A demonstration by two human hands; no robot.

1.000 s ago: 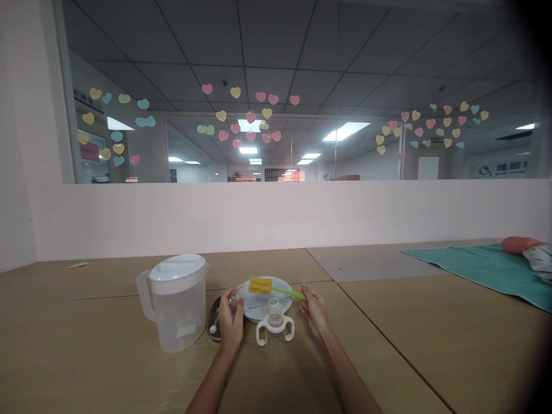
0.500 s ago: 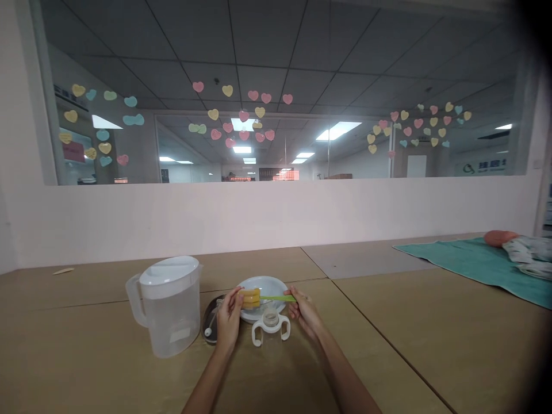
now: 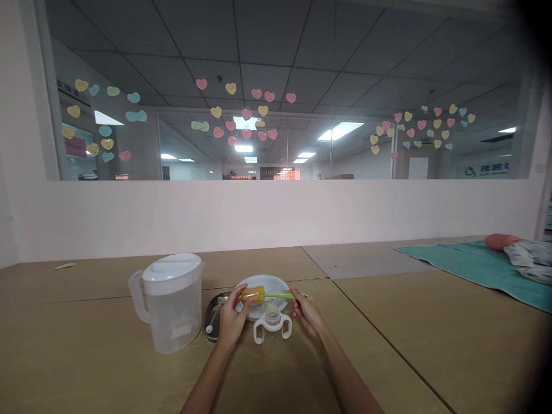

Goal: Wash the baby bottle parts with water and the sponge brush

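Observation:
Over a white bowl [image 3: 282, 283], I hold a bottle brush with a yellow sponge head [image 3: 254, 295] and a thin green handle. My left hand [image 3: 233, 319] has its thumb and fingers around the left end of the sponge head. The green handle is pinched by my right hand [image 3: 307, 310], its end sticking out past the fingers. Just in front of the bowl stands a clear baby bottle [image 3: 272, 316], uncapped, with a white two-handled ring round its neck. Neither hand touches it.
Left of my hands stands a clear pitcher [image 3: 175, 310] with a white lid. Between it and my left hand lies a dark oval dish [image 3: 210, 310] with a straw ending in a white ball [image 3: 209, 329]. A green cloth [image 3: 466, 261] lies far right, under a doll-like bundle [image 3: 526, 259].
The sponge head shows more between my hands, and my left fingers have shifted along it to the left end. The view has tilted slightly. My right hand keeps its hold on the handle.

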